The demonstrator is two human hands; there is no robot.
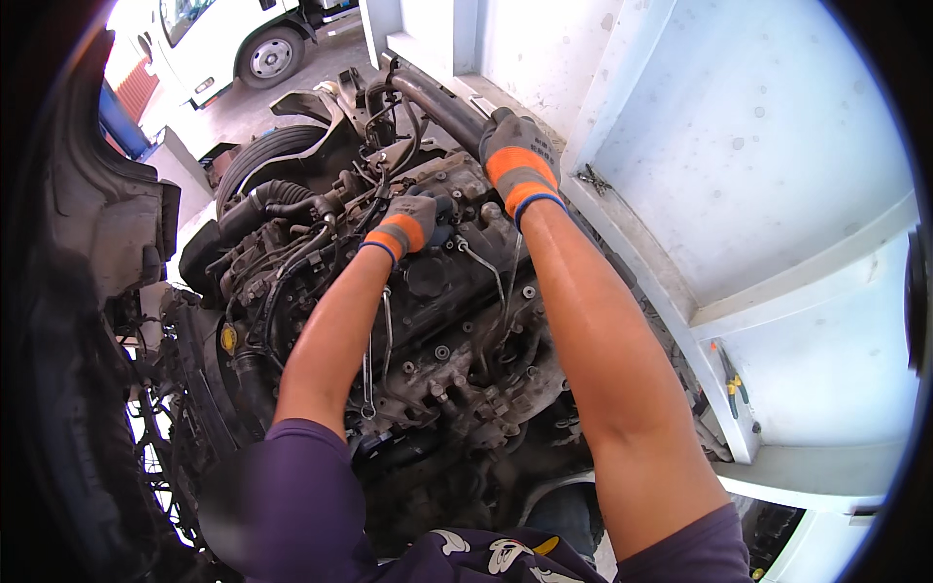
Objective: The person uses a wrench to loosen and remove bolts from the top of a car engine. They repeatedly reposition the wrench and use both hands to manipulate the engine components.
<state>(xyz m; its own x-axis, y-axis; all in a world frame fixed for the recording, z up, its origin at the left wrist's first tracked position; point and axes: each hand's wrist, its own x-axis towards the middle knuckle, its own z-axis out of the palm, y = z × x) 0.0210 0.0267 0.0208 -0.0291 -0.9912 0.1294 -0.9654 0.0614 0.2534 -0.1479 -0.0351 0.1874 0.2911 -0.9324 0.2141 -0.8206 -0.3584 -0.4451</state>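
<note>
Both my hands wear grey gloves with orange cuffs and work over a dark, greasy engine (428, 282). My left hand (410, 220) is at the top of the engine, fingers curled around something dark that I cannot make out. Farther up and to the right, my right hand (517, 155) is closed beside a thick dark tube (437, 105); what its fingers grip is hidden. Thin metal pipes (486, 264) rise from the engine just below the hands. A ring-ended wrench (368, 389) lies on the engine by my left forearm.
A white panelled body (739, 126) stands along the right, with yellow-handled pliers (730, 381) on its ledge. Hoses (282, 199) and a tyre (258, 160) lie left of the engine. Dark bodywork (78, 214) fills the left edge. A white truck (209, 53) stands behind.
</note>
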